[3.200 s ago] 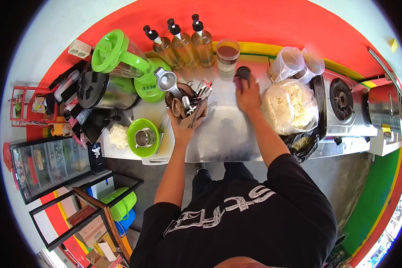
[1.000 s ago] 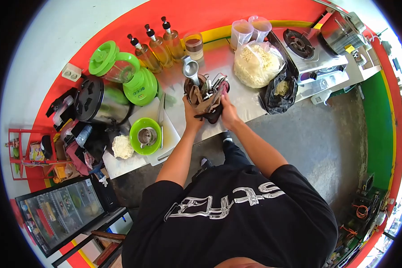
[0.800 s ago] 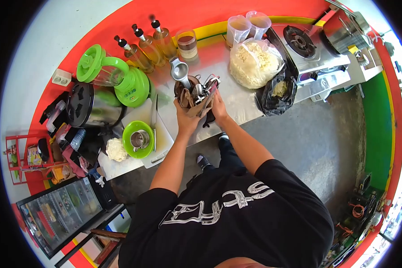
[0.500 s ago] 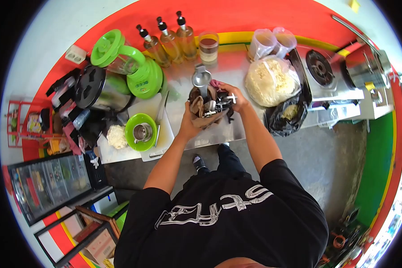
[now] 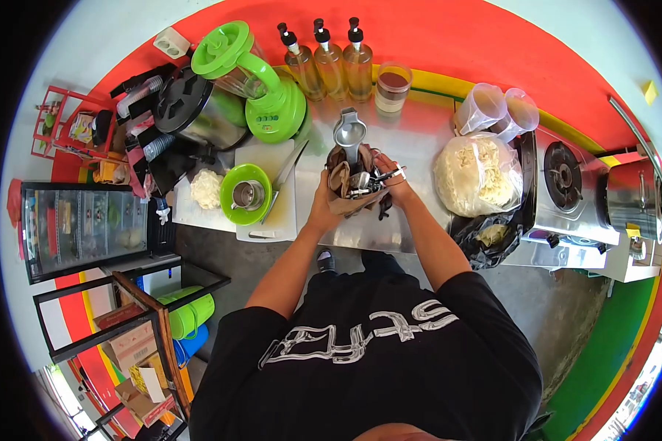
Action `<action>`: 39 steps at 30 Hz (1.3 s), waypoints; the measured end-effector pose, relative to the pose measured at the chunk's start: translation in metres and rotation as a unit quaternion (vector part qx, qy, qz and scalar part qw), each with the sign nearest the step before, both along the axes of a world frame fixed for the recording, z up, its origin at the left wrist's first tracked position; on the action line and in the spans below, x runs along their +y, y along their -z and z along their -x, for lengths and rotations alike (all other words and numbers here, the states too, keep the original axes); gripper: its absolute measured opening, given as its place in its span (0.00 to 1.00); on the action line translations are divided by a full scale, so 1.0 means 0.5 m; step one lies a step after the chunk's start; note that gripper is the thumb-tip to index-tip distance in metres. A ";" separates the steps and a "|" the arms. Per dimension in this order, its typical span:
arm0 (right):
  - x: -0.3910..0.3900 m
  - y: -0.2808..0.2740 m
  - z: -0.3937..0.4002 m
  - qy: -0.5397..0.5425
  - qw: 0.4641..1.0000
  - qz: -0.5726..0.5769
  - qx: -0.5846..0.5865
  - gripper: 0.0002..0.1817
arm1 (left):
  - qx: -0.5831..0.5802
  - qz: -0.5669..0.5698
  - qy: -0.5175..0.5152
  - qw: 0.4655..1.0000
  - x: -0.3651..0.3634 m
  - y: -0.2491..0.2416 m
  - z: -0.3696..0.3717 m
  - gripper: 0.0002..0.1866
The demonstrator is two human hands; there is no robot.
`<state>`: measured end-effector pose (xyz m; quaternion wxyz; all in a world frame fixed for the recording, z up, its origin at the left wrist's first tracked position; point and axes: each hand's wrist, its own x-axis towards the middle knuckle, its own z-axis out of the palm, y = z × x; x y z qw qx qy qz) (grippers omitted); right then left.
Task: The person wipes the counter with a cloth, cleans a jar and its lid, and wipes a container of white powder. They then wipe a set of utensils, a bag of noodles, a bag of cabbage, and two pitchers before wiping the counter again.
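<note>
Both hands hold a brown bag (image 5: 343, 205) with several small metal and dark items in its open top. My left hand (image 5: 323, 206) wraps round the bag's left side, and my right hand (image 5: 396, 181) grips its right side. A grey metal tool with a round cup (image 5: 350, 131) stands up out of the bag, towards the wall. To the left, a green bowl (image 5: 233, 212) holds a metal cup (image 5: 248, 195) on a white cutting board (image 5: 279, 226), with a knife (image 5: 290, 165) beside it.
A green blender (image 5: 276, 112), three pump bottles (image 5: 329, 70) and a jar (image 5: 392, 88) stand along the wall. On the right are a filled plastic bag (image 5: 478, 175), a black bag (image 5: 488, 242), plastic containers (image 5: 481, 109) and a stove (image 5: 563, 176). A white mound (image 5: 206, 189) lies left.
The view has turned, so the counter and its objects appear farther right. Both hands still hold the brown bag, and my right hand's fingers now sit closer against its side.
</note>
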<state>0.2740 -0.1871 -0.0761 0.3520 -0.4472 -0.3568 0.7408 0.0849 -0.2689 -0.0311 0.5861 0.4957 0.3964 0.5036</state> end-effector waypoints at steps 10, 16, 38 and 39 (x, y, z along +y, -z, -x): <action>-0.030 -0.024 -0.082 0.172 0.969 0.020 0.177 0.24 | 0.077 -0.078 -0.056 0.992 0.084 -0.024 -0.111 0.48; -0.001 -0.005 -0.129 0.262 0.959 -0.050 0.096 0.18 | 0.035 -0.093 -0.036 0.994 0.162 -0.045 -0.149 0.49; 0.055 0.009 -0.075 0.159 0.960 0.169 0.158 0.27 | 0.006 -0.085 -0.074 0.994 0.145 -0.103 -0.088 0.57; 0.049 0.007 -0.084 0.170 0.979 0.085 0.072 0.20 | -0.025 -0.078 -0.086 0.993 0.136 -0.120 -0.079 0.56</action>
